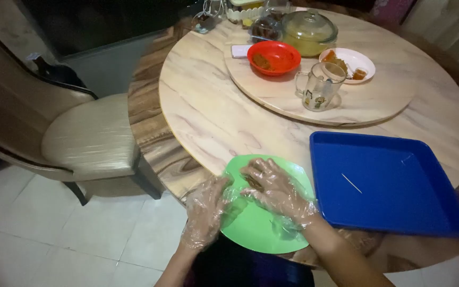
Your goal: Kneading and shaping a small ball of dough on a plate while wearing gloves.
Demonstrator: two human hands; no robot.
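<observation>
Two hands in thin, clear plastic gloves rest over a flat, bright green plastic plate (pixel 261 223) that sits at the near edge of the round, marble-patterned tabletop (pixel 208 117). The left hand (pixel 205 212) lies at the plate's left rim, fingers loosely spread and holding nothing that I can make out. The right hand (pixel 274 191) lies flat across the middle of the plate, fingers open and pointing left; a small dark bit shows under its fingertips, but I cannot tell what it is or whether it is gripped. Just to the right of the right hand stands a shallow, rectangular blue plastic tray (pixel 389 183) with a thin pale stick (pixel 351 183) lying on its floor. Well beyond the hands, on a round turntable (pixel 293 101) of the same marbled surface, stand a clear glass mug (pixel 320 85), a red round bowl (pixel 273 57), a small white plate with orange food (pixel 347 64) and a lidded glass pot (pixel 309 33) of yellowish contents. To the left of the left hand, off the table, a beige cushioned chair (pixel 88 141) stands on the pale tiled floor (pixel 38 234).
</observation>
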